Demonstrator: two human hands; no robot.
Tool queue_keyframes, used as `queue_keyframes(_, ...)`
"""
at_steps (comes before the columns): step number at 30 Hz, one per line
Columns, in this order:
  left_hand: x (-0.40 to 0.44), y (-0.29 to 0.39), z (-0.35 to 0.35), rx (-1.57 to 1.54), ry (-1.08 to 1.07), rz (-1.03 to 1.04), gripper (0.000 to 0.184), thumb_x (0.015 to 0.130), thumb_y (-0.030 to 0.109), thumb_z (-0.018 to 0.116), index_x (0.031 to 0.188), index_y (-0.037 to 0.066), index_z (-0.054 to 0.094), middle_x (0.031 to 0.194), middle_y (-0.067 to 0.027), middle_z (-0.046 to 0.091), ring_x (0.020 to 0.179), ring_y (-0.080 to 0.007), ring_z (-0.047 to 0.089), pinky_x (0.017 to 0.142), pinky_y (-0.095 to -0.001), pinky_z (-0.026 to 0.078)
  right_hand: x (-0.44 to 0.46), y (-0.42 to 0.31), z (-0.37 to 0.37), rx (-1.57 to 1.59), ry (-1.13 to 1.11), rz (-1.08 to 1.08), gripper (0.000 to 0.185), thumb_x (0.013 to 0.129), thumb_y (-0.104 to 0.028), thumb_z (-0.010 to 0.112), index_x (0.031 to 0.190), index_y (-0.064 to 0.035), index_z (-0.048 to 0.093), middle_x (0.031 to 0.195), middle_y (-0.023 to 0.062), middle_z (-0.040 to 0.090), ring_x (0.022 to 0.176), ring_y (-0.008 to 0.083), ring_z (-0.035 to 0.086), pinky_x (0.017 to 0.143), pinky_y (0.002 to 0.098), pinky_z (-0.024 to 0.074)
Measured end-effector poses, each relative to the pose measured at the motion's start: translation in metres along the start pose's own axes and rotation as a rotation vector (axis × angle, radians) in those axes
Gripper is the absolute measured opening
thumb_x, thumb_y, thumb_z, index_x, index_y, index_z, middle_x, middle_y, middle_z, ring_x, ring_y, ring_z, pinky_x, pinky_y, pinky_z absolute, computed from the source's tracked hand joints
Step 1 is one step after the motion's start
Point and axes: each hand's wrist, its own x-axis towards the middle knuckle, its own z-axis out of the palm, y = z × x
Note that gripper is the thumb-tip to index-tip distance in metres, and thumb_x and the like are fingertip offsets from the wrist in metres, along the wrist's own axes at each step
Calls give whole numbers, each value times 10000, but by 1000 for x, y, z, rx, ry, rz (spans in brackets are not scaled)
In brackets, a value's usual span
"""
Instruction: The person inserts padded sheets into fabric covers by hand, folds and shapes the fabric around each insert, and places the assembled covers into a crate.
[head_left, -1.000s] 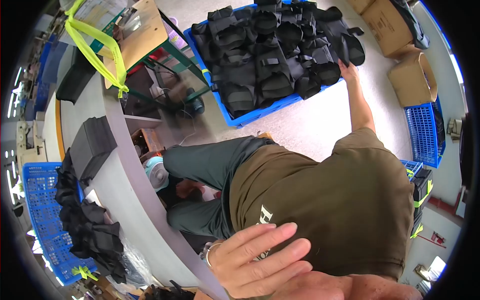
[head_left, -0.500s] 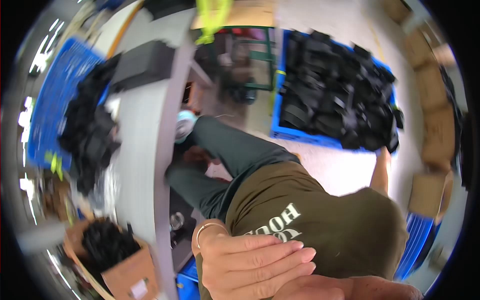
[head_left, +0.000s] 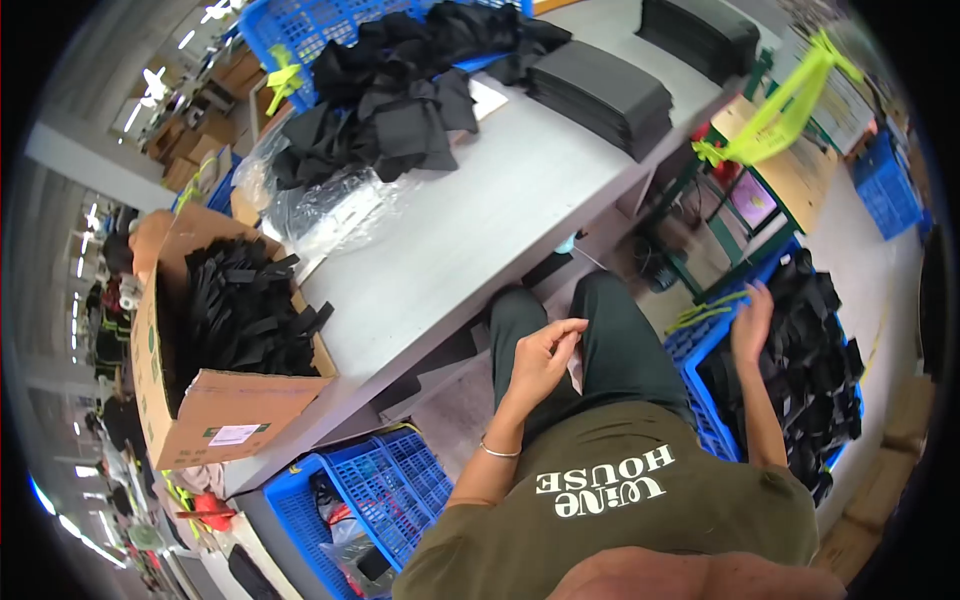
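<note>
Above my lap, my left hand (head_left: 545,365), with a bracelet at its wrist, has its thumb and fingers pinched together. Whatever might be between the fingertips is too small to make out. To the right, my right hand (head_left: 752,325) reaches over the near side of a blue crate (head_left: 708,412), its fingers extended and slightly apart. Yellow-green strips (head_left: 705,313) at the crate's rim lie right by those fingertips; whether they touch is unclear. Many black fabric pieces (head_left: 795,370) fill this crate, below and beside my right hand.
A grey table (head_left: 430,255) stands ahead, with stacked black sheets (head_left: 600,95), loose black fabric pieces (head_left: 400,115) and clear plastic (head_left: 310,205) on it. A cardboard box (head_left: 255,400) of black strips sits at its left end. Another blue crate (head_left: 390,480) is below left.
The view has swung toward the table. My left hand has gone from flat in front of my chest to pinched over my lap. My right hand has shifted to the crate's strip-tied edge.
</note>
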Motion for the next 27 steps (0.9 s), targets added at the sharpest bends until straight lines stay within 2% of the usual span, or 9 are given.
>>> queue_keyframes(3, 1, -62, -9, 182, 19, -8, 235, 891, 73, 623, 1115, 40, 685, 972, -110, 717, 801, -181, 680, 720, -284, 526, 64, -148, 77, 415, -211, -280, 363, 828, 57, 561, 1174, -41, 608, 1351, 173, 520, 1238, 340, 520, 1046, 404, 409)
queue_keyframes(6, -4, -106, -14, 330, -3, -6, 211, 891, 103, 622, 1087, 49, 679, 1032, -128, 696, 830, -250, 681, 741, -320, 534, 97, -268, 144, 457, -332, -569, 366, 814, 66, 566, 1159, -42, 624, 1385, 191, 497, 1259, 365, 500, 1031, 413, 415)
queue_keyframes(8, -7, -117, -14, 295, 138, 125, 190, 904, 89, 609, 1070, 41, 690, 1050, -114, 701, 874, -241, 687, 760, -310, 535, 122, -339, 185, 585, -274, -793, 371, 771, 64, 617, 1128, -34, 627, 1412, 180, 472, 1215, 363, 513, 999, 414, 427)
queue_keyframes(9, -9, -117, -14, 186, 151, 12, 176, 913, 77, 603, 1054, 33, 699, 1064, -94, 706, 908, -229, 688, 772, -297, 534, 130, -370, 208, 577, -203, -843, 377, 763, 23, 659, 1133, -36, 610, 1377, 161, 498, 1172, 326, 537, 952, 402, 447)
queue_keyframes(12, -7, -110, -18, 105, 139, -133, 170, 915, 88, 621, 1053, 31, 704, 1028, -64, 713, 862, -139, 688, 725, -265, 529, 156, -446, 266, 422, -149, -835, 381, 767, -35, 689, 1134, -52, 588, 1202, 110, 564, 1053, 277, 577, 863, 385, 463)
queue_keyframes(17, -2, -120, -14, -85, 237, -187, 160, 936, 74, 600, 1048, 18, 699, 945, -86, 715, 757, -136, 712, 660, -252, 544, 193, -487, 326, 213, -222, -782, 178, 843, -59, 629, 1013, -42, 578, 1010, 87, 568, 910, 247, 611, 714, 383, 481)
queue_keyframes(20, -3, -122, -14, -91, 267, -163, 155, 931, 69, 605, 1044, 18, 698, 940, -83, 715, 750, -137, 712, 652, -252, 545, 187, -485, 287, 784, -111, -512, 126, 878, -46, 606, 994, -29, 561, 959, 104, 568, 827, 273, 620, 668, 364, 502)
queue_keyframes(24, 1, -114, -12, -170, 403, -90, 163, 898, 33, 647, 1052, -9, 681, 1012, -94, 693, 740, -116, 674, 633, -231, 527, 133, -428, 232, 1616, -660, 274, 228, 912, 54, 455, 1091, -2, 584, 1057, 85, 636, 798, 201, 651, 657, 346, 550)
queue_keyframes(27, 11, -72, -27, 137, 696, 180, 357, 801, 44, 736, 1141, 0, 637, 1204, -149, 629, 980, -224, 631, 759, -312, 526, 75, -390, 184, 1539, -822, 643, 322, 891, 67, 431, 1184, 6, 550, 1067, 108, 644, 880, 236, 670, 708, 368, 576)
